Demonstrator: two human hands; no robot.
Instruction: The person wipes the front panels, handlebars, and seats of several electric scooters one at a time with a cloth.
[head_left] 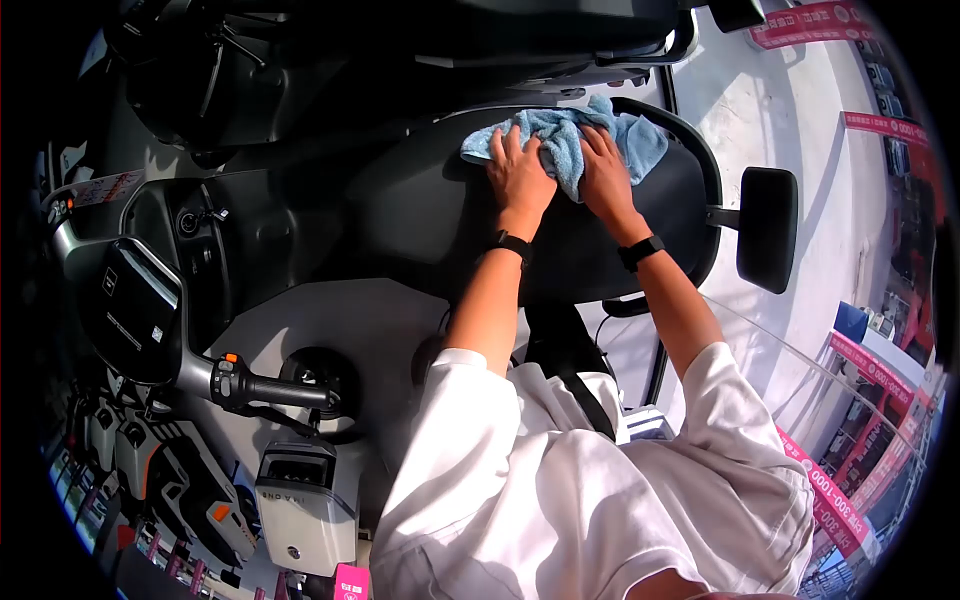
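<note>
A light blue towel [560, 135] lies bunched across the far side of a scooter's black seat [430, 205]. My left hand [520, 178] presses on the towel's left part, its fingers bent into the cloth. Close beside it, my right hand [606, 175] grips the towel's right part, with folds bunched between the two hands. The fingertips are partly sunk in the cloth. Both hands are over the rear half of the seat, and each wrist has a black band.
A black grab rail [712, 165] curves around the seat's rear, with a dark rectangular plate [767, 230] beyond it. Left are the handlebar grip [285, 392] and dash panel [130, 310]. Another dark scooter [400, 50] stands close on the far side. A pale box-shaped unit [308, 505] is lower left.
</note>
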